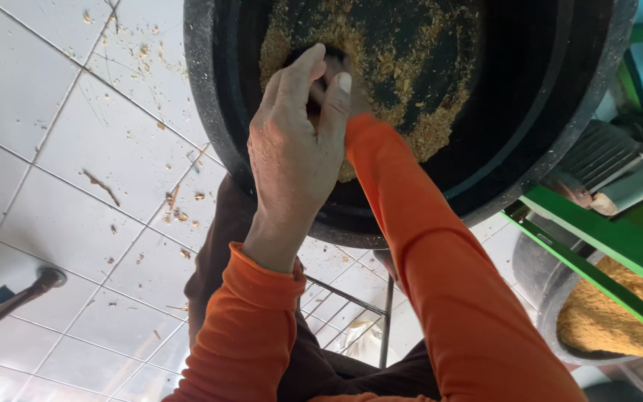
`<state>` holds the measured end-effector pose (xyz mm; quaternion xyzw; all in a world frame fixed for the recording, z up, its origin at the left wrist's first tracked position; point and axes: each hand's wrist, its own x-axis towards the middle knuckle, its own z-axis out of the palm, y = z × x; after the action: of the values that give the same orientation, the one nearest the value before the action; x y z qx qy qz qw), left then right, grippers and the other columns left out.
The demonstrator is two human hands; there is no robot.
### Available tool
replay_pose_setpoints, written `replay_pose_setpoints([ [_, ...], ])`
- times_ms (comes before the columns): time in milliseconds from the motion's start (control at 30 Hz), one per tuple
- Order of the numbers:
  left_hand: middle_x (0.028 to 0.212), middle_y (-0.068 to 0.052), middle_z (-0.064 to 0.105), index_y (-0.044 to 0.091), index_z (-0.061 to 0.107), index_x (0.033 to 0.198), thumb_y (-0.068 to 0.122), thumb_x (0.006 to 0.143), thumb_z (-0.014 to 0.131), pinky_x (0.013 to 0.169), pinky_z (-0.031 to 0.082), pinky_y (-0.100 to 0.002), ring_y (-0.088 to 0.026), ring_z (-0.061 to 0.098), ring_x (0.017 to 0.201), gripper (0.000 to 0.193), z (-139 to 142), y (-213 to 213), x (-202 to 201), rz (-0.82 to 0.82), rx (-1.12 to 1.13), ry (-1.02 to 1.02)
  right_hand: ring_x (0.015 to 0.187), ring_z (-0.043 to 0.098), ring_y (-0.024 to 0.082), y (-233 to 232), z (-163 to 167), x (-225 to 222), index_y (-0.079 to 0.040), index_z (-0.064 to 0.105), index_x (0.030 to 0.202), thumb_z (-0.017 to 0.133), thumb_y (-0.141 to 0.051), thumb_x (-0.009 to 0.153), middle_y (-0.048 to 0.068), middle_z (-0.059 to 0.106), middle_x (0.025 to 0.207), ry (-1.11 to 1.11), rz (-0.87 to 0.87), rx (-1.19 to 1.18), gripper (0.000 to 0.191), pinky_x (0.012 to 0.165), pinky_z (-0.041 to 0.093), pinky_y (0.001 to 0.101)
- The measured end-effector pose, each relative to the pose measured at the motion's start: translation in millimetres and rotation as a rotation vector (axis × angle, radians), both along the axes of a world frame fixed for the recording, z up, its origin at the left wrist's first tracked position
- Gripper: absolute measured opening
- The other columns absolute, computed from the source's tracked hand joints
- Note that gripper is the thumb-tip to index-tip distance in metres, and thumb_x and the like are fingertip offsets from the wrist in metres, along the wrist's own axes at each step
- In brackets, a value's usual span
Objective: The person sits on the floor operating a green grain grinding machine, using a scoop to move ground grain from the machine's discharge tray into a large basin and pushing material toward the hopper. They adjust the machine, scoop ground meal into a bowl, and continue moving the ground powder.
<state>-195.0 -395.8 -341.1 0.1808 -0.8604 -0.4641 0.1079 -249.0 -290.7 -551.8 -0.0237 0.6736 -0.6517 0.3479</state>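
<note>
- Inside the big black tub (560, 97), the left hand (292, 149) lay curled over the right hand (334, 74), which was mostly hidden; its grip could not be told.
- Only scattered tan sawdust-like meal (418, 126) remained on the tub's bottom, so it looked nearly emptied.
- Nearby, a second tub (541, 286) held a heap of the same meal beneath a green frame (597, 238).
- Crumbs littered the white tiled floor (53, 149).

Two hands show: the left hand (292, 149) and, mostly hidden behind it, the right hand (334, 74), each on an orange sleeve (440, 268), so two sleeves. There are two black tubs: one large tub (210, 97) with tan meal, one smaller tub (541, 286) at the lower right. One green metal frame (597, 238) crosses the right edge. One dark pole (9, 305) lies on the tiled floor (31, 97).
</note>
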Motion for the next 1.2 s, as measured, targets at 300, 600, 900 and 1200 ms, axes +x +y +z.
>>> replay_pose_setpoints([
  [300, 0.126, -0.017, 0.073, 0.000, 0.062, 0.136, 0.024, 0.110, 0.069, 0.099, 0.062, -0.036, -0.028, 0.075, 0.118, 0.036, 8, -2, 3, 0.014, 0.061, 0.003, 0.131, 0.058, 0.037, 80, 16, 80, -0.013, 0.058, 0.144, 0.073, -0.038, 0.092, 0.020, 0.058, 0.142, 0.238, 0.273, 0.525, 0.059, 0.111, 0.047, 0.0466],
  [600, 0.122, -0.018, 0.073, -0.001, 0.063, 0.133, 0.025, 0.109, 0.068, 0.095, 0.063, -0.037, -0.028, 0.075, 0.115, 0.035, 6, 3, 3, 0.002, 0.027, 0.006, 0.140, 0.051, 0.029, 97, 18, 11, -0.032, 0.049, 0.150, 0.059, 0.011, 0.081, 0.009, 0.041, 0.159, -0.427, 0.476, 0.575, 0.082, 0.109, 0.050, 0.0405],
  [900, 0.120, -0.019, 0.073, -0.001, 0.063, 0.131, 0.024, 0.108, 0.069, 0.090, 0.062, -0.037, -0.030, 0.076, 0.110, 0.034, 5, 6, 2, -0.048, -0.032, -0.015, 0.137, 0.052, 0.028, 111, 21, 21, -0.022, 0.050, 0.151, 0.049, 0.013, 0.082, 0.008, 0.051, 0.153, -0.575, 0.226, 0.396, 0.077, 0.109, 0.051, 0.0416],
  [1200, 0.125, -0.019, 0.071, 0.001, 0.064, 0.133, 0.034, 0.107, 0.067, 0.092, 0.059, -0.041, -0.034, 0.073, 0.113, 0.042, 4, 3, 5, -0.087, -0.027, -0.097, 0.138, 0.053, 0.031, 154, 30, 45, -0.014, 0.043, 0.156, 0.053, 0.002, 0.079, 0.013, 0.051, 0.152, -0.540, -0.083, 0.160, 0.079, 0.113, 0.046, 0.0435],
])
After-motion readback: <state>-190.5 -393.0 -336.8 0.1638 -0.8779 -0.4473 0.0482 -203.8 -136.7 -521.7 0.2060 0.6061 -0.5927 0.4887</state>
